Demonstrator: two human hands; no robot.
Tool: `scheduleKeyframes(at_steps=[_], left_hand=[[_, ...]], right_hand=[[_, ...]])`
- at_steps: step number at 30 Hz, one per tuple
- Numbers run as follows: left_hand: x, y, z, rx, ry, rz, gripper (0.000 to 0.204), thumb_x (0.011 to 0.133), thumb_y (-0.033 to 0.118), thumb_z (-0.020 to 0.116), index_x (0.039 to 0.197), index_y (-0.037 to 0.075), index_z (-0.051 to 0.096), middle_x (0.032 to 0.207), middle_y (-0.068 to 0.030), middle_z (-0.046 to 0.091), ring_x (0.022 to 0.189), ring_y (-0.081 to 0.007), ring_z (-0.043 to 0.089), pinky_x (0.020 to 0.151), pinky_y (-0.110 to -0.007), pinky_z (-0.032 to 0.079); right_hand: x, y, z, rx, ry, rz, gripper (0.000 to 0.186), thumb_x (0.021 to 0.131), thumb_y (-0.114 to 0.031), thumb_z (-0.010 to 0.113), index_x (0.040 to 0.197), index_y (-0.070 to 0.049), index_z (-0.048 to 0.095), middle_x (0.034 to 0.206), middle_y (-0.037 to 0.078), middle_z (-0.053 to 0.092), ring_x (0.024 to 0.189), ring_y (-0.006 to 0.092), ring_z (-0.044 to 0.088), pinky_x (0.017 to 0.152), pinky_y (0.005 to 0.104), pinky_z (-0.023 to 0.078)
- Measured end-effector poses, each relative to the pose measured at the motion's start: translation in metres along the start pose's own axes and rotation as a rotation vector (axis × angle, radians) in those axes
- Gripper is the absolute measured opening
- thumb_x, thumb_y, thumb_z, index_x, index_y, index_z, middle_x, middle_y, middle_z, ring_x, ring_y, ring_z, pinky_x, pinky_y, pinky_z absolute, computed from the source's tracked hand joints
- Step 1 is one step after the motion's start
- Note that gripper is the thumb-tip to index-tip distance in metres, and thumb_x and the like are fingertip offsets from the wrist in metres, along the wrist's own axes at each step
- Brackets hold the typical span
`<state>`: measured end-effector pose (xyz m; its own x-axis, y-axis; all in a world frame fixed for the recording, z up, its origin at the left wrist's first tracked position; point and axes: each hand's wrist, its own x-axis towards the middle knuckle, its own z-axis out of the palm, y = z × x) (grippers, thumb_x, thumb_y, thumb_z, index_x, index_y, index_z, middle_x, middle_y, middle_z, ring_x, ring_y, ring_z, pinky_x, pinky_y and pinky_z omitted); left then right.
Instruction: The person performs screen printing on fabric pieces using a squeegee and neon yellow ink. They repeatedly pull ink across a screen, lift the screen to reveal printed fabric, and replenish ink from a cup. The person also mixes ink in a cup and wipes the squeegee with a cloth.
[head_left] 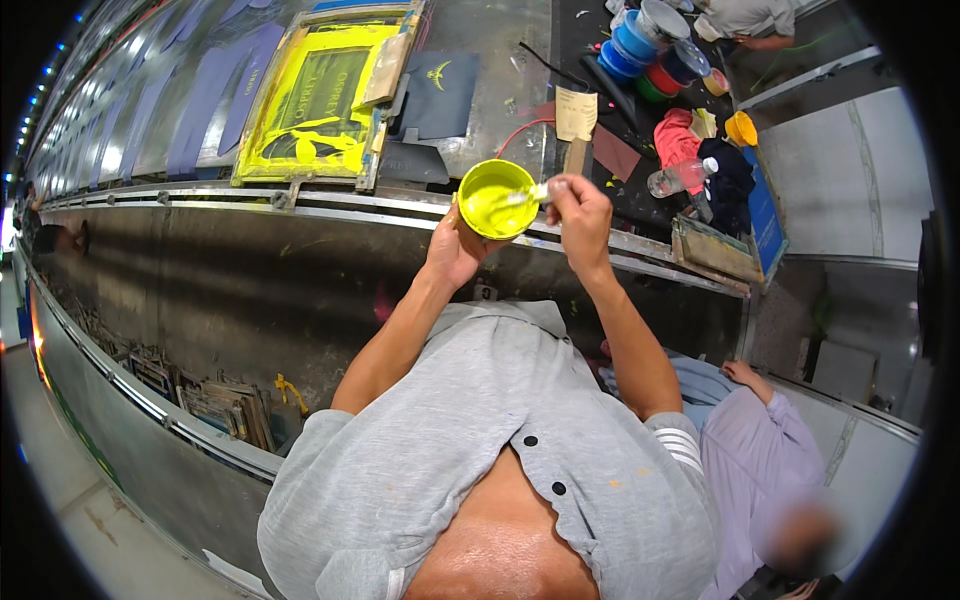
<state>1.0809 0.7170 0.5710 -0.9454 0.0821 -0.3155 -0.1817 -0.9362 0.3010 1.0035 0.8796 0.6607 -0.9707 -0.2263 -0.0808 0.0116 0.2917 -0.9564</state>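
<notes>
Both hands are raised before the chest, just above the near rail of a long printing table (390,203). Curled round the left side and underside of a small round tub (495,167), the left hand (455,250) tips its mouth toward the wearer. Bright yellow-green ink (490,208) coats the tub's inner wall and covers the bottom. From the right, the other hand, the right hand (582,222), pinches a pale, ink-smeared stirring tool (542,192) between thumb and bent fingers; its far end dips into the ink, and its exact shape is hard to make out.

Beyond the tub to the left, a framed printing screen (325,100) lies on the table, its mesh streaked with the same yellow. Beside it sits a dark panel (437,95) bearing a yellow emblem, and purple panels (205,95) lie in rows farther left. To the right are a handwritten paper slip (576,115), stacked blue tubs (625,50), a pink cloth (675,135), a clear plastic bottle (682,178) on its side and a yellow cup (741,128). At lower right, a person in a lilac top (755,440) is near the wearer.
</notes>
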Motion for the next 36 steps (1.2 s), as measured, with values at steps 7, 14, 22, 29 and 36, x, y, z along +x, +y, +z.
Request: scheduleKeyframes(at_steps=[7, 14, 22, 29, 36], left_hand=[[0.063, -0.056, 0.027, -0.005, 0.071, 0.024, 0.054, 0.101, 0.048, 0.033, 0.137, 0.009, 0.045, 0.135, -0.0125, 0.054, 0.122, -0.0303, 0.054, 0.102, -0.052, 0.045], [0.082, -0.059, 0.047, -0.087, 0.022, 0.066, 0.048, 0.102, 0.037, 0.035, 0.138, 0.007, 0.044, 0.138, -0.0159, 0.051, 0.126, -0.0365, 0.05, 0.105, -0.059, 0.04], [0.092, -0.066, 0.062, -0.024, 0.043, 0.025, 0.049, 0.103, 0.042, 0.033, 0.136, 0.009, 0.046, 0.135, -0.0129, 0.054, 0.122, -0.0329, 0.054, 0.101, -0.056, 0.046], [0.102, -0.068, 0.037, -0.012, 0.031, 0.044, 0.048, 0.103, 0.043, 0.031, 0.137, 0.012, 0.043, 0.135, -0.0106, 0.052, 0.122, -0.0298, 0.055, 0.097, -0.053, 0.05], [0.116, -0.079, 0.029, 0.014, 0.065, 0.026, 0.048, 0.104, 0.044, 0.03, 0.139, 0.013, 0.041, 0.138, -0.0105, 0.05, 0.123, -0.0291, 0.053, 0.098, -0.054, 0.048]], right_hand=[[0.021, 0.042, -0.068, -0.214, 0.15, -0.218, 0.014, 0.084, -0.012, 0.064, 0.085, 0.002, 0.066, 0.072, 0.017, 0.065, 0.067, 0.0281, 0.066, 0.062, 0.0365, 0.049], [0.103, 0.142, -0.173, -0.204, 0.769, -0.055, 0.079, 0.075, -0.037, 0.081, 0.128, 0.005, 0.041, 0.127, 0.024, 0.045, 0.115, 0.0349, 0.046, 0.096, 0.0446, 0.038], [0.177, 0.177, -0.27, -0.324, 0.689, -0.279, 0.063, 0.076, -0.025, 0.08, 0.127, 0.001, 0.053, 0.12, 0.015, 0.061, 0.112, 0.0255, 0.058, 0.097, 0.0351, 0.044], [0.103, 0.061, -0.244, 0.266, -0.274, 0.033, 0.046, 0.083, -0.021, 0.067, 0.122, 0.0, 0.054, 0.104, 0.008, 0.063, 0.095, 0.0149, 0.062, 0.085, 0.0305, 0.05], [0.014, 0.044, -0.181, 0.527, -0.575, 0.636, 0.035, 0.092, -0.03, 0.061, 0.108, 0.0, 0.06, 0.086, 0.007, 0.066, 0.069, 0.012, 0.063, 0.059, 0.028, 0.054]])
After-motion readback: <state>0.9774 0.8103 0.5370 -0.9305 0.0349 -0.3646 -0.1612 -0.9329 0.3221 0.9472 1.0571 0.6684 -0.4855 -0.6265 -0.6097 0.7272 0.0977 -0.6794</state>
